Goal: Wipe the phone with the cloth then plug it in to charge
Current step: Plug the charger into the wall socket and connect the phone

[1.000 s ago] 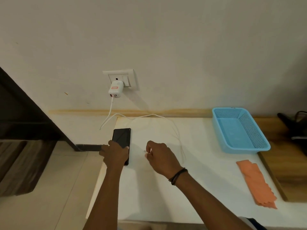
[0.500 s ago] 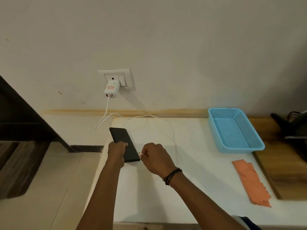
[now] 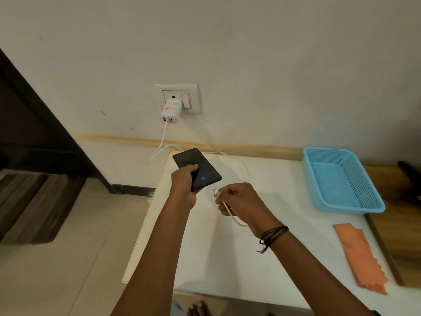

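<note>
My left hand [image 3: 185, 188] grips the black phone [image 3: 193, 165] by its near end and holds it tilted above the white table [image 3: 227, 258]; a small blue mark glows on its screen. My right hand [image 3: 241, 202] pinches the plug end of the white charging cable [image 3: 163, 139], with the connector tip a short gap from the phone's near corner. The cable runs back over the table to the white charger [image 3: 170, 111] in the wall socket [image 3: 178, 96]. The orange cloth [image 3: 362, 258] lies flat at the table's right side.
A light-blue plastic basket [image 3: 341, 181] stands at the back right of the table. A wooden surface [image 3: 405, 236] adjoins the table on the right. Tiled floor and a dark wooden door frame [image 3: 45, 133] are to the left.
My left hand has lifted the phone off the table and turned it. My right hand has raised the cable's plug end toward the phone. A blue mark now shows on the screen.
</note>
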